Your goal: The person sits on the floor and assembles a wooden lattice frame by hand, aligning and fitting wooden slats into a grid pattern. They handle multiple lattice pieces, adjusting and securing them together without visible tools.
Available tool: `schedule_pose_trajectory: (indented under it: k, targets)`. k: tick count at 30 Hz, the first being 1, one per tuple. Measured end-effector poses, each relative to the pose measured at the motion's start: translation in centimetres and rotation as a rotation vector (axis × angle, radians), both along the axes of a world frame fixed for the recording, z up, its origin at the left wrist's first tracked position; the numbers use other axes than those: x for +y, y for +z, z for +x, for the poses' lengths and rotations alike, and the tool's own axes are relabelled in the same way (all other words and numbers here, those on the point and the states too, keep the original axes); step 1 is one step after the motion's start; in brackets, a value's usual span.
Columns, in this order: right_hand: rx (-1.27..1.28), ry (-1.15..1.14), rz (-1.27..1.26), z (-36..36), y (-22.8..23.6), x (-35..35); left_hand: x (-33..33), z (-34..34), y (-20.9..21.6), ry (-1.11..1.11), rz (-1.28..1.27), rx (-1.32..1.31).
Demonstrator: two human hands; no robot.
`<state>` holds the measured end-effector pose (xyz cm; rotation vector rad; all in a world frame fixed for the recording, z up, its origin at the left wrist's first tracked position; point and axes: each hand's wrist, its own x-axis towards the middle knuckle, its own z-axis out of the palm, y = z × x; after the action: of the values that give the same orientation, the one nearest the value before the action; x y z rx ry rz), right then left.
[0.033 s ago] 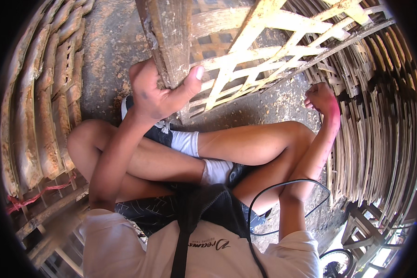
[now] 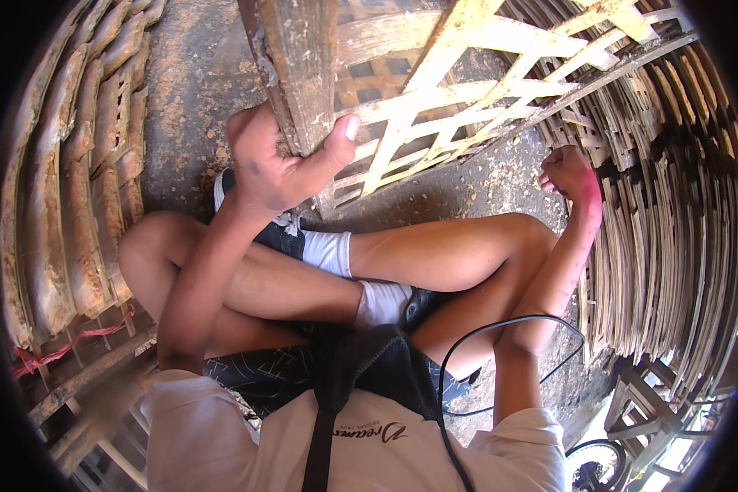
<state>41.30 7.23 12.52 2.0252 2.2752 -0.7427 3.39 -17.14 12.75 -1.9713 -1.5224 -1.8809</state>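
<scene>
My left hand (image 2: 283, 164) is closed around the lower end of a weathered wooden post (image 2: 299, 74), its thumb along the right face. The post is one edge of a frame holding a pale woven bamboo lattice panel (image 2: 459, 107), tilted up in front of me. Over to the right, my right hand (image 2: 572, 174) has its fingers curled, beside a tall stack of similar slatted panels (image 2: 631, 254). What those fingers hold, if anything, is hidden. Reddish stain covers that wrist.
Another stack of weathered slatted panels (image 2: 66, 205) stands on the left, with a red strip (image 2: 66, 348) tied below. Crumbs and chips litter the dark floor (image 2: 189, 82). My crossed legs fill the middle. A black cable (image 2: 467, 336) loops by my right arm. A wheel (image 2: 592, 466) shows at lower right.
</scene>
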Motion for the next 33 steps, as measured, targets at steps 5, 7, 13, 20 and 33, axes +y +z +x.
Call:
schedule_pose_trajectory:
  k: [5,7,13,20,33]
  targets:
    - [0.014,0.105,0.283,-1.5,1.2,-1.8,0.1,0.1,0.2,0.014,-0.014,-0.008]
    - [0.199,0.131,0.280,-2.2,1.2,-1.7,0.0,0.2,0.2,0.009,-0.047,-0.039]
    - [0.094,0.136,0.472,-6.5,2.9,-3.6,0.3,0.0,0.1,0.006,-0.043,-0.041]
    - [0.309,0.245,0.664,-5.8,2.2,-2.8,0.4,-0.4,-0.1,0.035,0.077,0.110]
    - [0.402,0.150,0.541,-5.1,1.5,-1.7,0.7,-0.6,-0.2,0.036,0.060,0.074]
